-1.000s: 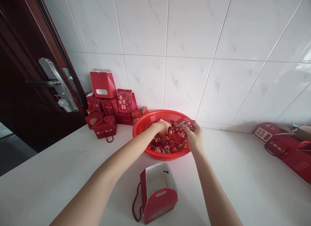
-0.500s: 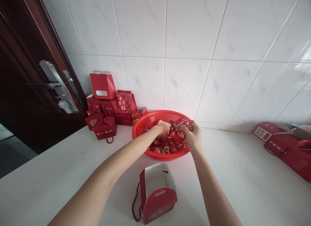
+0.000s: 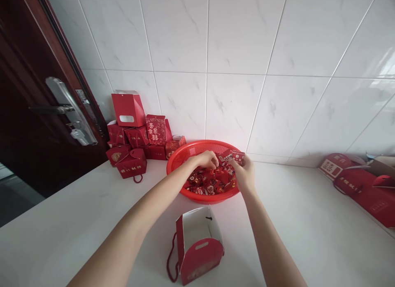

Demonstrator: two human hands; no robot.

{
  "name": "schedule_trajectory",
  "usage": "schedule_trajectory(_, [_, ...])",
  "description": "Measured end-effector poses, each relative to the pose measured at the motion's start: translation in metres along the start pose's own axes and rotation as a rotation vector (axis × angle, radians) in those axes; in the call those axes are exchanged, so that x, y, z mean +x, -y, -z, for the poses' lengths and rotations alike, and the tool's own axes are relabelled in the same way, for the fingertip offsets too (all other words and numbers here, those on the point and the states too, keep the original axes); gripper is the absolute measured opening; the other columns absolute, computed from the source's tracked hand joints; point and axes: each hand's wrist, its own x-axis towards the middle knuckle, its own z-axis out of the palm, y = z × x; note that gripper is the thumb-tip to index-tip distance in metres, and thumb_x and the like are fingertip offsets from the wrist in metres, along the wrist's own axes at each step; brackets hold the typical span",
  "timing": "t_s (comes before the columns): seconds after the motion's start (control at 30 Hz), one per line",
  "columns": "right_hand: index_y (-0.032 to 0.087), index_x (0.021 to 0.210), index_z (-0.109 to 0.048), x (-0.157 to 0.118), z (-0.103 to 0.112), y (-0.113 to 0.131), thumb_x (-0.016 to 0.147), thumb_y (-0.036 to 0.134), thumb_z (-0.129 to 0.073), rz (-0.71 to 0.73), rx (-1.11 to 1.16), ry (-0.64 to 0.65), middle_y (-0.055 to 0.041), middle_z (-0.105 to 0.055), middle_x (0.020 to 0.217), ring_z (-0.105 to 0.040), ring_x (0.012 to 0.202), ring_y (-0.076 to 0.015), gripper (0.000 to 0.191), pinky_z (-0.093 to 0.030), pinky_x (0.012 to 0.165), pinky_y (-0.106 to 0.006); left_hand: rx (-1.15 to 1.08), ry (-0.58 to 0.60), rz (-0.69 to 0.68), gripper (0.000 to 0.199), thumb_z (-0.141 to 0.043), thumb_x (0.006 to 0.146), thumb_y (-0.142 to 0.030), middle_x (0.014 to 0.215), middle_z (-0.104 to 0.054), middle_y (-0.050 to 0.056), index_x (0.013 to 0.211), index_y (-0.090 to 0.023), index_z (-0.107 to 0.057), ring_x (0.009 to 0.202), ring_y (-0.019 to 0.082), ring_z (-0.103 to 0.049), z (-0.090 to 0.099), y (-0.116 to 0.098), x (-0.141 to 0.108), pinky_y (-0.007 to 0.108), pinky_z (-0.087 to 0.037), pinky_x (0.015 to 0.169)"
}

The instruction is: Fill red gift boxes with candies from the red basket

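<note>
Wrapped candies (image 3: 211, 189) beneath left hand (image 3: 209, 159), grip unclear, right hand (image 3: 245, 174) pinching red packet (image 3: 238, 156)

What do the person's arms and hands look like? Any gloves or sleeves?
The left arm and right arm look slim and bare: no sleeves, watch or bracelet show. The left hand and right hand wear no gloves. I can't tell about rings.

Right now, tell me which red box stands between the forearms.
The open-topped box in front of the red basket, white inside showing; other boxes sit farther left or right.
</note>
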Motion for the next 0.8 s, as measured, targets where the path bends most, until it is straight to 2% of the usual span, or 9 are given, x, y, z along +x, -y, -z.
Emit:
schedule_trajectory(0.17, [0.021, 0.079, -0.065, 0.000, 0.000, 0.000, 0.070, 0.036, -0.072, 0.004, 0.019, -0.003, 0.0006, -0.065, 0.066, -0.057, 0.060, -0.0183, 0.018, -0.047, 0.058, -0.031, -0.057, 0.150, 0.007, 0.020, -0.067, 0.065, -0.014, 0.067, -0.075, -0.002, 0.076, -0.023, -0.081, 0.066, 0.017, -0.071, -0.001, 0.001, -0.001, 0.021, -0.052, 0.063])
schedule_trajectory(0.23, [0.021, 0.078, -0.065, 0.000, 0.000, -0.001, 0.070, 0.036, -0.072, -0.004, 0.015, -0.007, 0.0007, -0.065, 0.066, -0.057, 0.059, -0.0184, 0.018, -0.047, 0.057, -0.032, -0.056, 0.178, 0.003, 0.019, -0.073, 0.058, -0.014, 0.064, -0.075, -0.002, 0.071, -0.024, -0.081, 0.066, 0.017, -0.070, -0.001, 0.003, -0.001, 0.021, -0.051, 0.063])
schedule_trajectory(0.3, [0.021, 0.077, -0.065, 0.000, 0.000, -0.001, 0.070, 0.036, -0.073, -0.012, 0.012, -0.013, 0.0008, -0.065, 0.065, -0.058, 0.060, -0.0183, 0.019, -0.048, 0.057, -0.031, -0.047, 0.151, 0.000, 0.021, -0.077, 0.047, -0.010, 0.062, -0.073, -0.002, 0.063, -0.024, -0.079, 0.066, 0.017, -0.068, 0.000, 0.004, -0.001, 0.021, -0.050, 0.063])
schedule_trajectory(0.4, [0.021, 0.076, -0.065, 0.001, 0.000, -0.002, 0.069, 0.037, -0.076, -0.028, 0.039, -0.023, 0.0010, -0.065, 0.065, -0.058, 0.060, -0.0181, 0.021, -0.048, 0.056, -0.031, -0.070, 0.053, 0.000, 0.020, -0.077, 0.043, -0.004, 0.057, -0.070, -0.001, 0.055, -0.021, -0.074, 0.061, 0.019, -0.064, 0.003, 0.003, -0.002, 0.025, -0.048, 0.062])
schedule_trajectory(0.5, [0.021, 0.079, -0.066, 0.002, 0.001, -0.003, 0.067, 0.037, -0.079, -0.064, 0.125, -0.024, 0.0013, -0.067, 0.066, -0.059, 0.059, -0.0179, 0.024, -0.049, 0.056, -0.031, -0.160, -0.089, -0.036, 0.009, -0.075, 0.054, -0.010, 0.060, -0.070, 0.001, 0.058, -0.019, -0.074, 0.061, 0.018, -0.064, 0.009, -0.003, -0.006, 0.027, -0.048, 0.063])
schedule_trajectory(0.57, [0.020, 0.081, -0.068, 0.002, 0.001, -0.002, 0.065, 0.038, -0.081, -0.091, 0.198, -0.019, 0.0014, -0.068, 0.067, -0.061, 0.059, -0.0181, 0.028, -0.050, 0.057, -0.031, -0.238, -0.210, -0.079, 0.001, -0.074, 0.064, -0.016, 0.067, -0.072, 0.002, 0.064, -0.018, -0.074, 0.068, 0.018, -0.066, 0.014, -0.008, -0.011, 0.028, -0.050, 0.068])
schedule_trajectory(0.7, [0.020, 0.083, -0.070, 0.001, 0.002, 0.005, 0.058, 0.038, -0.087, -0.149, 0.350, 0.016, -0.0021, -0.075, 0.074, -0.069, 0.068, -0.0225, 0.035, -0.056, 0.065, -0.035, -0.383, -0.431, -0.139, 0.015, -0.067, 0.078, -0.028, 0.090, -0.075, 0.006, 0.085, -0.015, -0.073, 0.086, 0.019, -0.068, 0.018, -0.015, -0.033, 0.029, -0.053, 0.079])
schedule_trajectory(0.8, [0.020, 0.082, -0.072, 0.000, 0.004, 0.013, 0.054, 0.036, -0.089, -0.181, 0.419, 0.067, -0.0038, -0.077, 0.078, -0.072, 0.074, -0.0260, 0.037, -0.059, 0.072, -0.040, -0.502, -0.520, -0.160, 0.024, -0.062, 0.084, -0.037, 0.095, -0.074, 0.007, 0.093, -0.016, -0.069, 0.084, 0.017, -0.067, 0.012, -0.017, -0.063, 0.029, -0.054, 0.076])
